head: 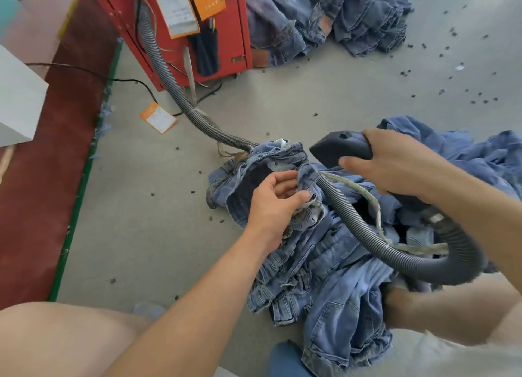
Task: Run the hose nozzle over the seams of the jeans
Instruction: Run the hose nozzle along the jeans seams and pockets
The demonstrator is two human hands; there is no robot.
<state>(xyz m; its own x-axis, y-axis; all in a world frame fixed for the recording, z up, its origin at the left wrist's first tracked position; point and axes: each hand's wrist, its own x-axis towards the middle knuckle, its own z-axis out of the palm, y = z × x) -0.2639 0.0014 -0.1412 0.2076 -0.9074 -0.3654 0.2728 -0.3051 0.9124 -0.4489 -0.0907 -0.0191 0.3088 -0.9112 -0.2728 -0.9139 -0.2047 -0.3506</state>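
Note:
A pair of blue jeans (pixel 324 269) lies bunched on the grey floor in front of me, waistband turned up at the top. My left hand (pixel 275 201) pinches a fold of the denim near the waistband. My right hand (pixel 395 162) grips the dark hose nozzle (pixel 341 147), whose tip points left and hovers just right of the raised waistband. The grey ribbed hose (pixel 364 221) loops from the nozzle down over the jeans and back under the cloth.
A red machine box (pixel 175 23) stands at the back with the hose (pixel 175 94) running from it. A second heap of jeans (pixel 324 17) lies at the back right. More denim (pixel 466 150) sits behind my right hand. Dark lint bits litter the floor. An orange tag (pixel 158 118) lies left.

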